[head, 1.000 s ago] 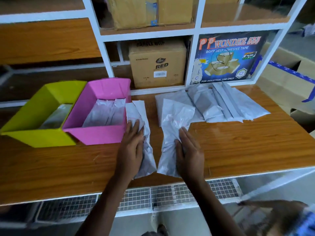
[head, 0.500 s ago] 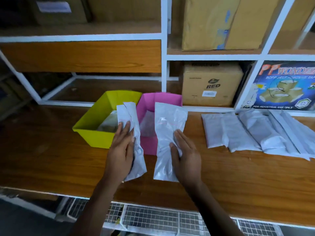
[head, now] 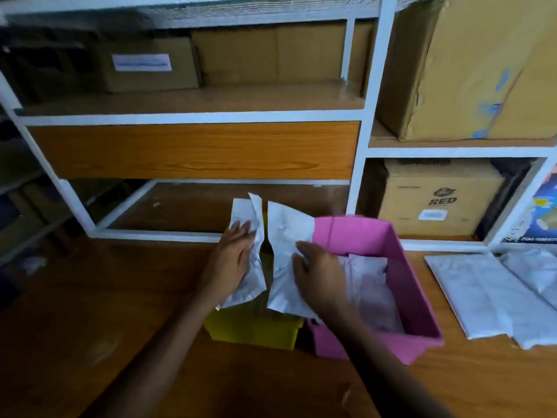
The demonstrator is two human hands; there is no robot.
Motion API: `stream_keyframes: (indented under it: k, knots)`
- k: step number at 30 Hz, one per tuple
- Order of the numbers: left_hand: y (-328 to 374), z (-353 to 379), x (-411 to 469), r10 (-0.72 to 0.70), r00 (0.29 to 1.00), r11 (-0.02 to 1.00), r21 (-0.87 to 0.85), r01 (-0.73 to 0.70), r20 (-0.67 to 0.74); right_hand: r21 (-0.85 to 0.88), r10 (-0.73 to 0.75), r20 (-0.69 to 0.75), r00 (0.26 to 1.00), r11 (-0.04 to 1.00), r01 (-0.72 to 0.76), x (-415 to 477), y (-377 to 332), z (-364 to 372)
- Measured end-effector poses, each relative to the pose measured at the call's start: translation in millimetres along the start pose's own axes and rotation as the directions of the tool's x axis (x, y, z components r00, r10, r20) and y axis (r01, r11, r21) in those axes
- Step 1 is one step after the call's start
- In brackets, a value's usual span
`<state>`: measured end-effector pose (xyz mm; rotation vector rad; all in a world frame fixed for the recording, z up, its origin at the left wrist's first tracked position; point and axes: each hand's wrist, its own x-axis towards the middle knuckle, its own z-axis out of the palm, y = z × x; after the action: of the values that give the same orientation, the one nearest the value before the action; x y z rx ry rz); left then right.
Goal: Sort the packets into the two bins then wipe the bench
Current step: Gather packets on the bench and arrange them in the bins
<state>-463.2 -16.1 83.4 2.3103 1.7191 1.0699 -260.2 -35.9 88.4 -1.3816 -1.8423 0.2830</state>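
My left hand (head: 230, 260) holds a white packet (head: 251, 218) above the yellow-green bin (head: 253, 330), which the packets and hands mostly hide. My right hand (head: 319, 273) holds a second white packet (head: 286, 233) over the gap between the yellow-green bin and the pink bin (head: 401, 254). Inside the pink bin lie white packets (head: 367, 276). A pile of more white packets (head: 488, 294) lies on the wooden bench (head: 90, 327) at the right.
White-framed shelving (head: 364, 122) rises behind the bench, with cardboard boxes (head: 437, 200) in its compartments and a blue tape carton (head: 542, 215) at the far right. The bench's left half is bare wood.
Both hands lifted their packets off the bench and carried them left, over the bins. My view swung left and closer, so the bins now sit at centre.
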Motion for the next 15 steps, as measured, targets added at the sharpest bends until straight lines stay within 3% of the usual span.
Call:
stream_keyframes:
  k: [5, 7, 11, 13, 15]
  knots:
    - [-30, 22, 28, -0.104, 0.983, 0.994, 0.049, 0.098, 0.148, -0.165, 0.079, 0.074, 0.994, 0.984, -0.066, 39, -15, 47]
    - [-45, 32, 36, -0.199, 0.944, 0.976, 0.135, 0.168, 0.262, -0.238, 0.154, 0.15, 0.977, 0.964, -0.115, 49, -16, 61]
    - [-74, 44, 37, -0.366, 0.773, 0.908, 0.383, 0.173, 0.518, -0.45, 0.249, 0.464, 0.85, 0.893, -0.015, 53, -9, 81]
    - [-73, 47, 42, -0.428, 0.636, 0.888, 0.429, 0.165, 0.642, -0.451, 0.246, 0.541, 0.805, 0.892, 0.03, 59, -5, 87]
    - [-70, 46, 51, -0.488, 0.545, 0.858, 0.488, 0.158, 0.682, -0.44, 0.206, 0.609, 0.766, 0.892, 0.109, 72, -5, 91]
